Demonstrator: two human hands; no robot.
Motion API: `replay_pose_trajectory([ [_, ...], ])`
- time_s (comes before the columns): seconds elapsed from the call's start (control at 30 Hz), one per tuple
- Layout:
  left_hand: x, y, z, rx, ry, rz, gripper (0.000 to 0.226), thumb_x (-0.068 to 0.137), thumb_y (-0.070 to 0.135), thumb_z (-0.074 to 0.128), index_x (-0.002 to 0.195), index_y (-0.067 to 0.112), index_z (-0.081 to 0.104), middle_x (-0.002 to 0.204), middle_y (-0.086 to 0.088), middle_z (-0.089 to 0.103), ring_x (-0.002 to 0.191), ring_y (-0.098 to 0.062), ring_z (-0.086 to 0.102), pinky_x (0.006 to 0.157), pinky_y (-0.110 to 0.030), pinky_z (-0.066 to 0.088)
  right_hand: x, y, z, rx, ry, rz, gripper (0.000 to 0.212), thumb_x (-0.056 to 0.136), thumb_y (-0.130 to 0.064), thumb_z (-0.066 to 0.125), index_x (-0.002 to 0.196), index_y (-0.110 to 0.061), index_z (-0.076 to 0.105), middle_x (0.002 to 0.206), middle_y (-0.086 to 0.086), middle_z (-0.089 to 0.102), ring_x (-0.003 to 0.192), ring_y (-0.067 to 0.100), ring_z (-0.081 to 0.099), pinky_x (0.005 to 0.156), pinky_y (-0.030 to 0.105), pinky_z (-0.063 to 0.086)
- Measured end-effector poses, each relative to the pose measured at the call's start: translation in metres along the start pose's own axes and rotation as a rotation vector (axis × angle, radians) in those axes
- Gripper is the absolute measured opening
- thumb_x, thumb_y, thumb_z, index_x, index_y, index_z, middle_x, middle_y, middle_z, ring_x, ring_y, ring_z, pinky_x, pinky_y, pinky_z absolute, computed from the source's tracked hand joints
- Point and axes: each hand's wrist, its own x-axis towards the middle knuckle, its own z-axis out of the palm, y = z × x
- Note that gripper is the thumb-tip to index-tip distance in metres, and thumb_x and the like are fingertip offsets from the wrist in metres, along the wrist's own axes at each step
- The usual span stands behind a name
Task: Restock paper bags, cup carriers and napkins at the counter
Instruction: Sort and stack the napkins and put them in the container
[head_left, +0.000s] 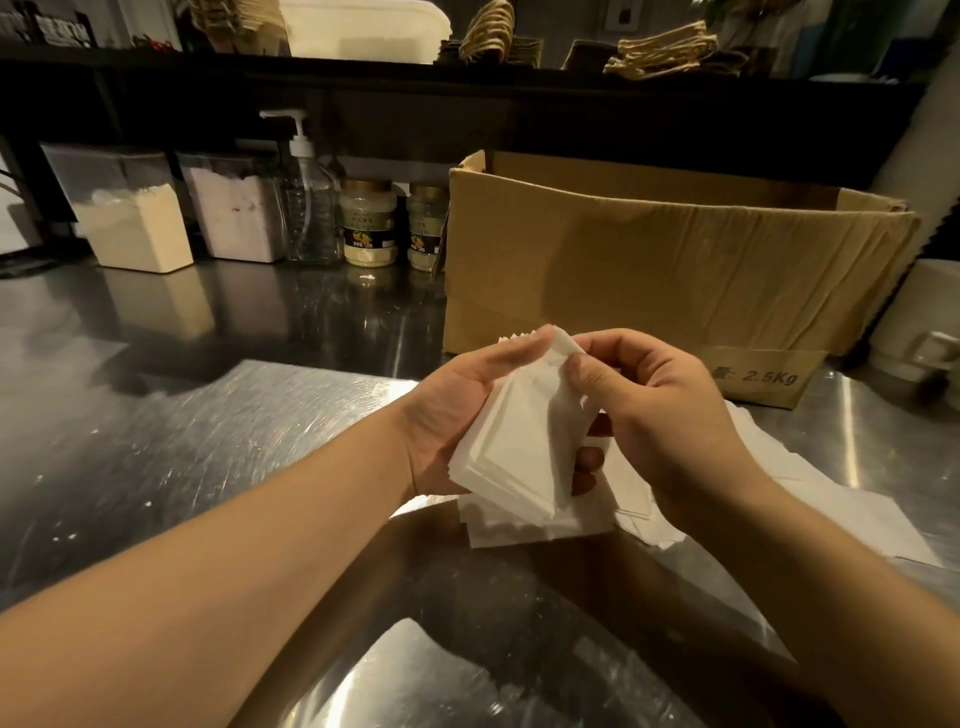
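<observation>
A stack of small white paper bags (511, 449) with zigzag top edges is held above the steel counter (208, 447). My left hand (457, 410) cups the stack from the left and underneath. My right hand (649, 410) pinches the top sheet near its upper edge with thumb and fingers. More white paper bags (841, 512) lie loose on the counter under and to the right of my hands. Brown paper bags with twine handles (662, 49) sit on the dark shelf above.
An open cardboard box (649, 260) marked 2.5Kg stands just behind my hands. At the back left are two powder containers (135, 218), a pump bottle (306, 197) and two jars (369, 223). A white cylinder (919, 322) stands at the right edge.
</observation>
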Motion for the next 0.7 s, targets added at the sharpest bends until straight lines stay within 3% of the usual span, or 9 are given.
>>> replay_pose_trajectory([
  [0.13, -0.001, 0.0, 0.001, -0.08, 0.025, -0.006, 0.047, 0.075, 0.036, 0.068, 0.117, 0.016, 0.065, 0.089, -0.011, 0.075, 0.08, -0.026, 0.074, 0.078, -0.042, 0.06, 0.001, 0.004, -0.001, -0.219, -0.013, -0.132, 0.028, 0.095, -0.034, 0.064, 0.123, -0.038, 0.06, 0.122, -0.015, 0.061, 0.113, 0.006, 0.059, 0.079, 0.02, 0.059],
  [0.27, 0.001, -0.002, -0.003, -0.172, -0.035, 0.004, 0.064, 0.076, 0.035, 0.074, 0.134, 0.016, 0.057, 0.103, -0.014, 0.071, 0.094, -0.03, 0.069, 0.09, -0.048, 0.055, -0.002, 0.004, -0.008, -0.353, -0.328, -0.268, 0.097, 0.072, -0.064, 0.075, 0.152, -0.053, 0.022, 0.149, -0.029, 0.032, 0.13, -0.013, 0.037, 0.09, 0.006, 0.046],
  [0.37, 0.002, -0.003, -0.003, -0.161, -0.014, 0.034, 0.053, 0.075, 0.032, 0.073, 0.125, 0.02, 0.059, 0.093, -0.01, 0.071, 0.088, -0.027, 0.069, 0.08, -0.043, 0.057, -0.003, 0.005, -0.006, -0.525, -0.43, -0.318, 0.118, 0.064, -0.062, 0.085, 0.152, -0.059, 0.006, 0.153, -0.035, 0.018, 0.142, 0.0, 0.028, 0.108, 0.04, 0.049],
  [0.43, 0.0, -0.003, -0.001, -0.158, 0.007, 0.017, 0.05, 0.075, 0.031, 0.073, 0.122, 0.02, 0.061, 0.092, -0.01, 0.07, 0.087, -0.027, 0.069, 0.08, -0.042, 0.056, -0.004, 0.004, -0.005, -0.557, -0.447, -0.321, 0.118, 0.064, -0.062, 0.083, 0.151, -0.06, 0.005, 0.153, -0.036, 0.015, 0.145, 0.006, 0.027, 0.11, 0.048, 0.047],
  [0.5, 0.0, -0.001, 0.0, -0.195, -0.015, 0.019, 0.042, 0.08, 0.029, 0.067, 0.12, 0.016, 0.063, 0.095, -0.011, 0.069, 0.088, -0.028, 0.068, 0.081, -0.043, 0.056, -0.003, 0.003, -0.006, -0.486, -0.432, -0.329, 0.112, 0.066, -0.063, 0.079, 0.153, -0.056, 0.01, 0.152, -0.035, 0.019, 0.139, -0.006, 0.03, 0.106, 0.023, 0.048],
  [0.53, 0.0, 0.0, 0.0, -0.215, -0.025, 0.023, 0.042, 0.083, 0.029, 0.065, 0.122, 0.014, 0.063, 0.099, -0.012, 0.068, 0.092, -0.029, 0.067, 0.084, -0.044, 0.056, -0.003, 0.001, -0.006, -0.429, -0.399, -0.315, 0.106, 0.069, -0.061, 0.076, 0.154, -0.052, 0.014, 0.151, -0.033, 0.022, 0.133, -0.015, 0.031, 0.096, 0.008, 0.045],
  [0.57, 0.001, 0.001, -0.003, -0.228, -0.017, 0.026, 0.045, 0.084, 0.029, 0.065, 0.126, 0.012, 0.062, 0.105, -0.014, 0.066, 0.097, -0.03, 0.065, 0.09, -0.046, 0.055, -0.002, 0.0, -0.007, -0.38, -0.345, -0.292, 0.096, 0.073, -0.059, 0.072, 0.153, -0.048, 0.02, 0.15, -0.029, 0.027, 0.127, -0.021, 0.033, 0.088, 0.001, 0.043],
  [0.63, 0.003, 0.002, -0.009, -0.255, 0.019, 0.029, 0.055, 0.083, 0.031, 0.065, 0.133, 0.009, 0.059, 0.111, -0.015, 0.061, 0.102, -0.031, 0.061, 0.099, -0.05, 0.05, 0.0, 0.0, -0.007, -0.351, -0.197, -0.256, 0.07, 0.081, -0.056, 0.062, 0.144, -0.043, 0.034, 0.142, -0.02, 0.042, 0.121, -0.015, 0.042, 0.089, 0.009, 0.045],
  [0.7, 0.003, 0.005, -0.012, -0.325, 0.035, 0.046, 0.057, 0.082, 0.032, 0.063, 0.133, 0.007, 0.058, 0.107, -0.014, 0.062, 0.092, -0.028, 0.063, 0.094, -0.045, 0.052, 0.004, -0.001, -0.009, -0.361, -0.074, -0.228, 0.036, 0.093, -0.043, 0.062, 0.126, -0.039, 0.047, 0.119, -0.018, 0.056, 0.109, -0.003, 0.055, 0.087, 0.019, 0.049],
])
